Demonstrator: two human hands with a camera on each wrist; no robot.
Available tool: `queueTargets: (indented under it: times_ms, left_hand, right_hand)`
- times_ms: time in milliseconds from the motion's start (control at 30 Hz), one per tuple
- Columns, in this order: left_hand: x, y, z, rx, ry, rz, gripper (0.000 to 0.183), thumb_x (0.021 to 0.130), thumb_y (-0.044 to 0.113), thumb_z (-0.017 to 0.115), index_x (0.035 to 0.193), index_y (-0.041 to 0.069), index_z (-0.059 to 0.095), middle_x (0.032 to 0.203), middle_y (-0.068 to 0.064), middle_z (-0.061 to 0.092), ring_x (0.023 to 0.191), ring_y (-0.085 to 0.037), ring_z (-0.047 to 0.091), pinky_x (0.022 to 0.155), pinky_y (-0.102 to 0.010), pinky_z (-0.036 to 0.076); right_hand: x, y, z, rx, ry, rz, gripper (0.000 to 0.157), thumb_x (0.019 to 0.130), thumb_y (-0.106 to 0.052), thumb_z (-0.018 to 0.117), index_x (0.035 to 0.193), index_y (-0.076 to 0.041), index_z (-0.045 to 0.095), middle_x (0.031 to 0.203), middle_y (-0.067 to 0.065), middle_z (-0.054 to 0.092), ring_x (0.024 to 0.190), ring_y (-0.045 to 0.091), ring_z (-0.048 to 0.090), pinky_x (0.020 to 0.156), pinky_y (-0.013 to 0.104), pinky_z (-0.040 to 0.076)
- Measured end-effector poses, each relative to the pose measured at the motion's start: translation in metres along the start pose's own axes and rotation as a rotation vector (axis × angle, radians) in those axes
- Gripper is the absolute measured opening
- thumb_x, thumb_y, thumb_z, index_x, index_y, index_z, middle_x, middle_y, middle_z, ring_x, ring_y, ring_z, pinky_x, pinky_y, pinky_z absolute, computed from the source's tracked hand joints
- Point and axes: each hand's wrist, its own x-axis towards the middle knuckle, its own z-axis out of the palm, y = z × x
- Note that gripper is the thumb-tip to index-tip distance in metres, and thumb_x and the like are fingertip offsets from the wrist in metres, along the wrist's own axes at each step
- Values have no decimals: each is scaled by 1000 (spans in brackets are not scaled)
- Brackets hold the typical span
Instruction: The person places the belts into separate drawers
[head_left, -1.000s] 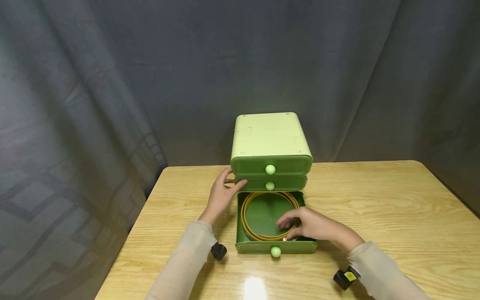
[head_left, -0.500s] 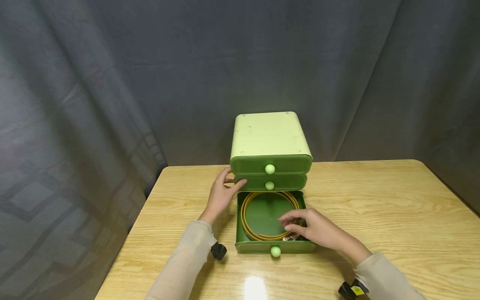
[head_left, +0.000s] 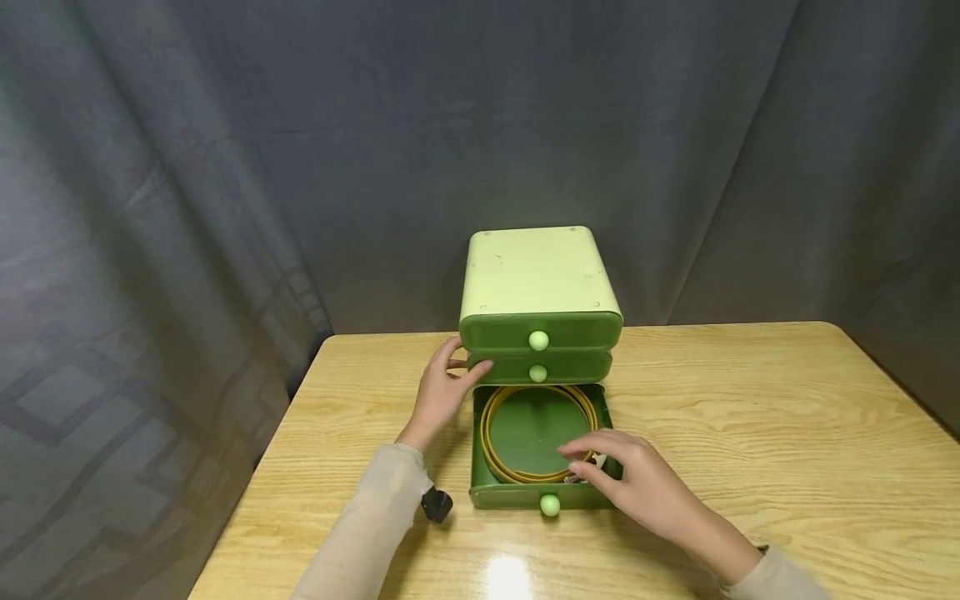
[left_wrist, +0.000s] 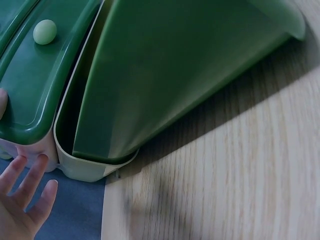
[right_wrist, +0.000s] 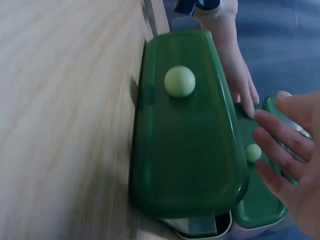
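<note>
A small drawer cabinet (head_left: pixel 538 271) with a pale yellow-green shell and dark green drawers stands on the table. Its bottom drawer (head_left: pixel 536 497) is pulled out, and a coil of yellow cable (head_left: pixel 491 450) lies inside, with small silvery ends at the front right. My left hand (head_left: pixel 438 392) touches the cabinet's left corner, thumb on the middle drawer front (head_left: pixel 573 367) and fairly straight fingers along the side. Over the right part of the pulled-out drawer hovers my right hand (head_left: pixel 637 479), fingers loosely bent, thumb apart and nothing between them. It partly covers the silvery ends.
The wooden table (head_left: pixel 750 417) extends to both sides of the cabinet. A grey curtain (head_left: pixel 405 167) hangs close behind the table's back edge. Round green knobs (head_left: pixel 550 505) stick out from the drawer fronts.
My right hand has drawn back slightly toward the front right and lifted off the cable ends, which show more clearly. The left hand and the cabinet stay as they were.
</note>
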Motion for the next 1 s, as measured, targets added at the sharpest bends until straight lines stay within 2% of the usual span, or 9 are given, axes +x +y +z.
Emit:
queueTargets:
  times_ms: [167,400,500,733,1000]
  left_hand:
    - [-1,0,-1,-1,-2,-7,48,89,38,74,133,27,58,135,4,55,107,-25,61,88,-40,51]
    - [-1,-1,-1,-5,-7,-8,48,89,39,74,133,27,58,136,5,54,108,-24,61,88,-40,51]
    - [-1,-1,-1,-11,-8,-4,49,89,38,74,134,27,58,136,5,54,108,-25,61,89,-40,51]
    - [0,-2,-1,-8,-8,-1,49,90,38,74,134,27,57,136,4,54,108,-25,61,89,-40,51]
    - [0,-1,-1,-6,-12,2,49,90,38,74,135,27,57,136,4,54,109,-26,61,88,-40,51]
  right_hand:
    - [-6,-8,4,-31,94,-19,30,83,-10,80,108,-26,74,104,-18,69,95,4,65,83,31,55]
    - [-15,-17,11,-1,166,-25,29,81,-8,81,102,-26,74,95,-15,70,85,3,65,75,27,55]
    - [-18,-21,15,31,165,-32,27,80,-6,81,101,-23,74,94,-12,71,83,2,64,72,25,54]
    - [-28,-26,22,97,131,14,19,84,-8,78,101,-16,75,92,-7,72,75,1,61,62,23,53]
    - [-37,-19,32,143,89,20,20,85,-3,76,103,-12,74,95,-1,74,79,2,64,63,23,55]
